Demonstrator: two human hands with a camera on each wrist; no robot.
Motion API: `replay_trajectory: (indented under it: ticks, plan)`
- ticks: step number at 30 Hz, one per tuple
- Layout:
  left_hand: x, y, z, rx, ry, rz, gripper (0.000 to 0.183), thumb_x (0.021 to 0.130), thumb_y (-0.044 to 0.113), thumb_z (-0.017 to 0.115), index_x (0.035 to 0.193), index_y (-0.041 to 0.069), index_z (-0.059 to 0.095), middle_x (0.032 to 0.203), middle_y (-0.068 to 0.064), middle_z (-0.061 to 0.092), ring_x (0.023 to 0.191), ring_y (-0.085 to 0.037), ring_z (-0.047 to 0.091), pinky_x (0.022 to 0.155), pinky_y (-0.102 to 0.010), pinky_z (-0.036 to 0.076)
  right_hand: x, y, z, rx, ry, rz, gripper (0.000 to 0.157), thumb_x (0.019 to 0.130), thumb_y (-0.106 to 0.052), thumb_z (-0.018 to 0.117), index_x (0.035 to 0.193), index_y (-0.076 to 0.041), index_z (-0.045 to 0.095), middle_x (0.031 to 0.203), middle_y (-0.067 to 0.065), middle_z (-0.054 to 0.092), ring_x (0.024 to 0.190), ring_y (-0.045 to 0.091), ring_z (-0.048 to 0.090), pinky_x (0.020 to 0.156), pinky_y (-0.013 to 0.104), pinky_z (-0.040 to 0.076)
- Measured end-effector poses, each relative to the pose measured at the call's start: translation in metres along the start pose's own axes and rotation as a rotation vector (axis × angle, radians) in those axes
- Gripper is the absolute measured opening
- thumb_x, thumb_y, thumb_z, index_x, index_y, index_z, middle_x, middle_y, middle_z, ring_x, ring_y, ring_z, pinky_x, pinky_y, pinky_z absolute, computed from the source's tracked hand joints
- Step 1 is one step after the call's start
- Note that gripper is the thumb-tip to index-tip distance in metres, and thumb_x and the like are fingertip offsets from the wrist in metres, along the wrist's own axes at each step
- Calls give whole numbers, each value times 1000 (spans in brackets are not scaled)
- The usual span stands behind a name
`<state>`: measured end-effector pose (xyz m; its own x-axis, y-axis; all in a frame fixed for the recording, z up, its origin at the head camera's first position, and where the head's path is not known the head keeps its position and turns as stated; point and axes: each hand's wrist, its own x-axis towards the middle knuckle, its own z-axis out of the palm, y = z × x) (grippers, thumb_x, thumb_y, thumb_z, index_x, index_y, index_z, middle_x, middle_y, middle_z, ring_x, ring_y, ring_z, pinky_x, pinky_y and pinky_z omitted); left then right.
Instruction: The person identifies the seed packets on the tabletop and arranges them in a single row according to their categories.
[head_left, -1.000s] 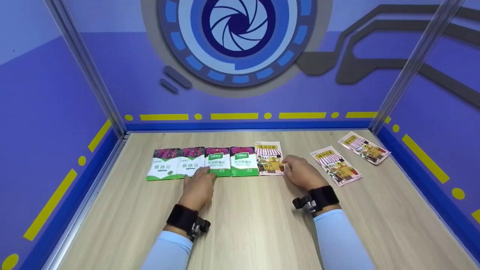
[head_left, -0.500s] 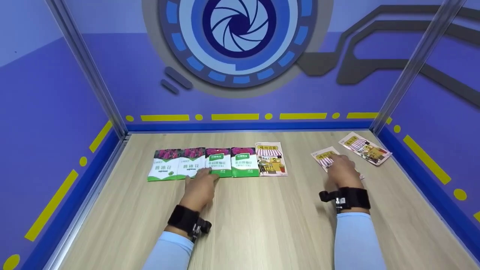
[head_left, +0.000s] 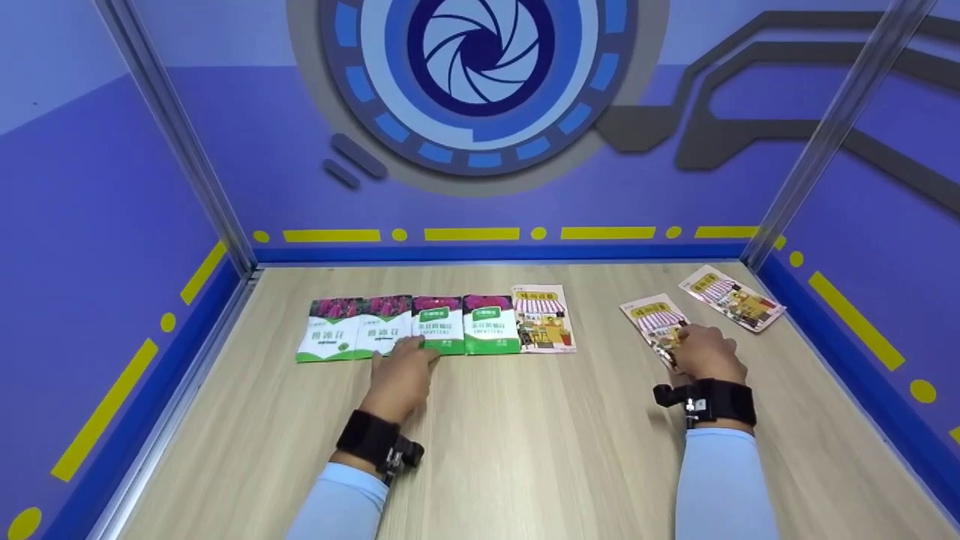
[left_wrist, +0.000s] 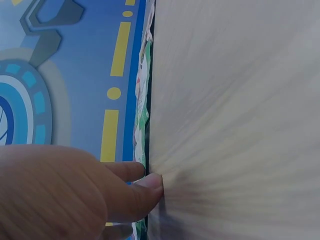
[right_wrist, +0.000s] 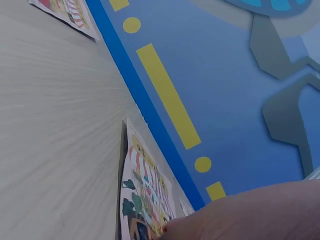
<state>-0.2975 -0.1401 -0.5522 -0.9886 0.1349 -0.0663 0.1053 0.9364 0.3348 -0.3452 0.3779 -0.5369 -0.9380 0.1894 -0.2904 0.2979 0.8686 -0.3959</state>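
Note:
Four-sided flower seed packets lie edge to edge in a row: two white ones with purple blooms (head_left: 328,330), two green-and-white ones (head_left: 490,322), and a pink packet with a striped awning (head_left: 544,319) at the right end. My left hand (head_left: 400,375) rests at the row's lower edge, fingertips on the middle packets; in the left wrist view the thumb (left_wrist: 150,182) is down at their near edge. My right hand (head_left: 709,354) pinches a second pink seed packet (head_left: 649,315) by its lower right side, covering that part. In the right wrist view this packet (right_wrist: 142,185) stands tilted.
Another pink packet (head_left: 733,298) lies slanted at the back right of the wooden table (head_left: 517,442). A blue printed wall (head_left: 480,210) closes off the back, and side walls with metal corner posts (head_left: 184,142) stand left and right.
My right hand has left the pink packet at the row's end, moved right, and taken hold of the loose pink packet's lower right side. The left hand has stayed in place.

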Motion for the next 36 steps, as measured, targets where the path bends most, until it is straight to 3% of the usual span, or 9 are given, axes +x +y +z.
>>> replay_trajectory:
  ticks: [8,15,24,36]
  plan:
    - [-1,0,0,1,25,21,37,120,17,53,147,20,77,173,-15,55,167,-42,44,129,-89,26,4,-9,11,-22,16,-55,62,108,-25,50,167,-6,52,152,42,42,140,64,40,105,89,44]
    - [-3,0,0,-2,35,27,35,121,20,53,146,20,78,171,-17,58,165,-44,46,128,-90,26,7,-24,24,-54,57,-135,62,107,-29,59,166,-10,56,149,39,46,134,59,47,101,86,51]
    - [-1,0,1,-3,21,21,36,121,19,53,148,20,77,171,-18,57,165,-45,46,128,-90,25,11,-38,38,-56,85,-196,58,110,-33,66,165,-15,58,153,36,48,140,60,46,102,93,44]
    - [-1,0,0,-7,6,3,38,120,16,52,150,22,75,173,-18,54,167,-45,43,129,-90,24,14,-56,51,-78,128,-242,57,109,-35,70,162,-17,64,147,31,54,137,56,51,103,89,45]
